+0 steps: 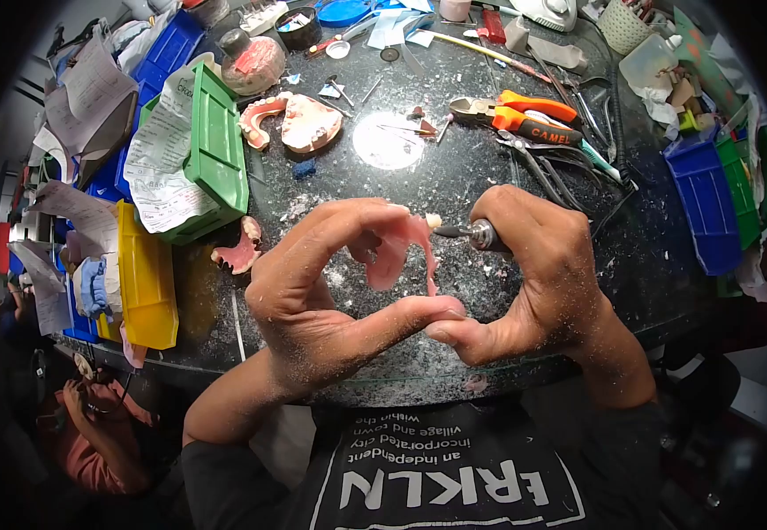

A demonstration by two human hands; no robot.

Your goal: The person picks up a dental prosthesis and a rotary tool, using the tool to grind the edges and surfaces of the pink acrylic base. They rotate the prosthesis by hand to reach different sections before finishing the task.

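Pink denture base material point(389, 258) with a whitish tooth at its upper right is held between the curled fingers and thumb of my left hand point(313, 296). My right hand point(538, 274) grips a rotary handpiece point(483, 235), its dark bit pointing left and reaching the tooth; whether they touch is hard to tell. Both thumb tips meet below the denture. Another pink denture piece point(240, 249) lies on the dusty dark table left of my left hand. Beyond it are a plaster model point(310, 124) and a pink denture arch point(260, 119).
Orange-handled cutters point(525, 117) and other pliers lie beyond my right hand. Green point(221, 150), yellow point(145, 278) and blue point(704, 203) bins flank the table point(313, 190). White dust covers its surface. Another person point(105, 433) sits at the lower left.
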